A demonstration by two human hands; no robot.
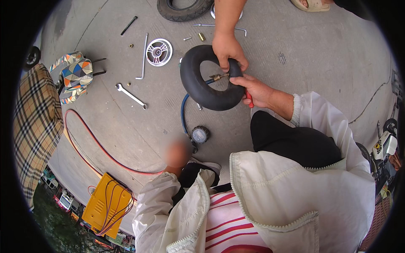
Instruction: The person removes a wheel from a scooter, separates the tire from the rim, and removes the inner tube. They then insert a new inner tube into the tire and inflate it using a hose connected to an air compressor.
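A black inner tube [195, 86] is held above the ground in front of me. My right hand [259, 92] is closed on its right side, thumb on top, with a red handle [249, 99] showing beneath the fingers. Another person's hand [229, 49] reaches from the far side to the tube near its valve. A brass hose fitting [217, 78] sits at the valve, on the end of a blue hose [184, 107]. This hose runs to a tire inflator with a round gauge [200, 135]. My left hand [177, 152] is around the inflator's handle end; its fingers are blurred.
A silver wheel rim [159, 52], a combination wrench [131, 97], a long bent rod [142, 59] and a black bolt [129, 25] lie on the concrete. A tire [185, 12] lies at the far side. A red air hose [99, 145] curves in from the left, near a yellow panel [107, 204].
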